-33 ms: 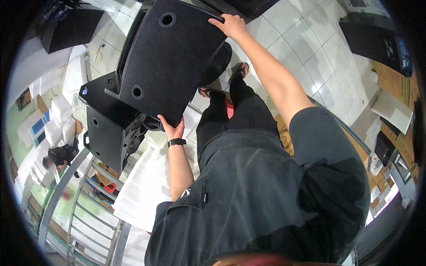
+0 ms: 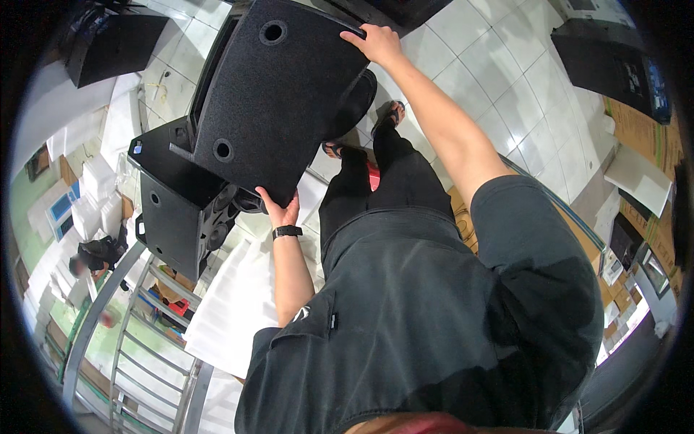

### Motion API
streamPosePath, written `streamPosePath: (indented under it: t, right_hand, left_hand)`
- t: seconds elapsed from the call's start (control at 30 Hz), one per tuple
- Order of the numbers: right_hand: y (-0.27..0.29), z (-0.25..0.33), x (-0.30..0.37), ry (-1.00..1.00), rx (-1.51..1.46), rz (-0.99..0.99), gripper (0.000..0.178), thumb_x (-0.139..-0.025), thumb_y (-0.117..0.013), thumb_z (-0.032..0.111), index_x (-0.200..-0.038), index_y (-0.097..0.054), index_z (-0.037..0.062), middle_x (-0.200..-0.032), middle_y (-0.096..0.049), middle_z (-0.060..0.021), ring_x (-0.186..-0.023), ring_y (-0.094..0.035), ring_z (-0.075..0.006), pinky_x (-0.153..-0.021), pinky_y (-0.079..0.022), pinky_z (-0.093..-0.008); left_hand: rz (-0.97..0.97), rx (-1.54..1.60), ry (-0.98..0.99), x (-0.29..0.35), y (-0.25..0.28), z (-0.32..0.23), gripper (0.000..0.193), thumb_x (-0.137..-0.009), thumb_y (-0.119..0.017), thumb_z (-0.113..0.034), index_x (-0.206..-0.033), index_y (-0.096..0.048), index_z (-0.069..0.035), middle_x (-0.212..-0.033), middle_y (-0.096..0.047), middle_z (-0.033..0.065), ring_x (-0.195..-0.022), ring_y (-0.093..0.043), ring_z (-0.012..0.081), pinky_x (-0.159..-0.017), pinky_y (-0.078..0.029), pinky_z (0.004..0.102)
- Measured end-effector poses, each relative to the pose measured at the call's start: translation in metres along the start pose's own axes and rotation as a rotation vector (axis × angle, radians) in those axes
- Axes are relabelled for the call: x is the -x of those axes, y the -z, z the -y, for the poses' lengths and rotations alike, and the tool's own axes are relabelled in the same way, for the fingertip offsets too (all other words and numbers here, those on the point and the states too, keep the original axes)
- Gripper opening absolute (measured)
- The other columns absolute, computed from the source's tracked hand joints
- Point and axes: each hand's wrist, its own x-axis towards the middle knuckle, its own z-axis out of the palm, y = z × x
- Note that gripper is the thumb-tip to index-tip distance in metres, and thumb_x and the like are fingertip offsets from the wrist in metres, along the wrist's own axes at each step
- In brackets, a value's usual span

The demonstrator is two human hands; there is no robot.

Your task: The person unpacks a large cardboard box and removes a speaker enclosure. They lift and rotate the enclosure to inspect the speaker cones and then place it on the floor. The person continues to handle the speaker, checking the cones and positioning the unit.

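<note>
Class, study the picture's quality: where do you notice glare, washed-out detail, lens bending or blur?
All in the head view: glare spots on the pale floor tiles; white sheeting nearly washed out; metal railing bowed near the dark rim; reddish shape at the lower edge blurred; black cabinet dark, its grain visible.

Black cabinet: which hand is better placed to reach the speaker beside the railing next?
Likely the left hand: it holds the black cabinet close to the speaker, while the right hand grips the cabinet's farther corner.
</note>
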Motion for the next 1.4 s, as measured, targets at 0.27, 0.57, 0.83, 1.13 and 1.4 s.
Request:
streamPosePath:
  t: [0.27, 0.57, 0.83, 1.13, 1.4]
  right_hand:
    - [0.000, -0.011, 0.030, -0.047, -0.218, 0.112, 0.074, -0.086, -0.060, 0.073, -0.107, -0.070, 0.0024, -0.098, -0.071, -0.0267, -0.099, -0.067, -0.0467, -0.085, -0.054, -0.0502]
    - [-0.015, -0.020, 0.045, -0.854, -1.342, 0.957, 0.099, -0.081, -0.072, 0.069, -0.150, -0.039, 0.0065, -0.138, -0.050, -0.0152, -0.125, -0.049, -0.0370, -0.115, -0.034, -0.0528]
    - [-0.027, -0.018, 0.061, -0.847, -1.467, 0.748, 0.089, -0.086, -0.075, 0.053, -0.150, -0.036, 0.0062, -0.152, -0.040, -0.0150, -0.134, -0.044, -0.0362, -0.111, -0.042, -0.0560]
    - [-0.029, -0.033, 0.043, -0.676, -1.377, 0.712, 0.089, -0.088, -0.069, 0.057, -0.150, -0.037, 0.0028, -0.149, -0.045, -0.0158, -0.132, -0.047, -0.0347, -0.106, -0.048, -0.0545]
    - [-0.020, -0.058, 0.086, -0.681, -1.375, 0.672, 0.086, -0.089, -0.066, 0.060, -0.148, -0.040, 0.0035, -0.147, -0.047, -0.0142, -0.129, -0.050, -0.0336, -0.107, -0.047, -0.0531]
  left_hand:
    - [-0.036, -0.025, -0.129, -0.014, 0.018, 0.005, 0.089, -0.080, -0.075, -0.063, -0.146, -0.047, -0.010, -0.147, -0.052, 0.0059, -0.131, -0.050, 0.0271, -0.113, -0.042, 0.0445]
    - [-0.105, 0.350, -0.384, -0.026, -0.018, 0.079, 0.078, -0.090, -0.060, -0.066, -0.144, -0.049, -0.011, -0.144, -0.054, 0.0091, -0.128, -0.053, 0.0293, -0.112, -0.042, 0.0490]
    - [-0.225, 0.385, -0.433, -0.020, -0.028, 0.084, 0.064, -0.097, -0.060, -0.054, -0.143, -0.050, -0.010, -0.145, -0.054, 0.0117, -0.132, -0.049, 0.0292, -0.111, -0.039, 0.0521]
    - [-0.349, 0.424, -0.412, -0.010, -0.041, 0.103, 0.075, -0.090, -0.073, -0.047, -0.140, -0.047, 0.002, -0.137, -0.058, 0.0184, -0.120, -0.060, 0.0338, -0.098, -0.051, 0.0531]
    - [-0.278, 0.406, -0.435, 0.014, -0.019, 0.115, 0.069, -0.089, -0.077, -0.040, -0.137, -0.050, 0.001, -0.133, -0.060, 0.0177, -0.115, -0.063, 0.0345, -0.091, -0.053, 0.0572]
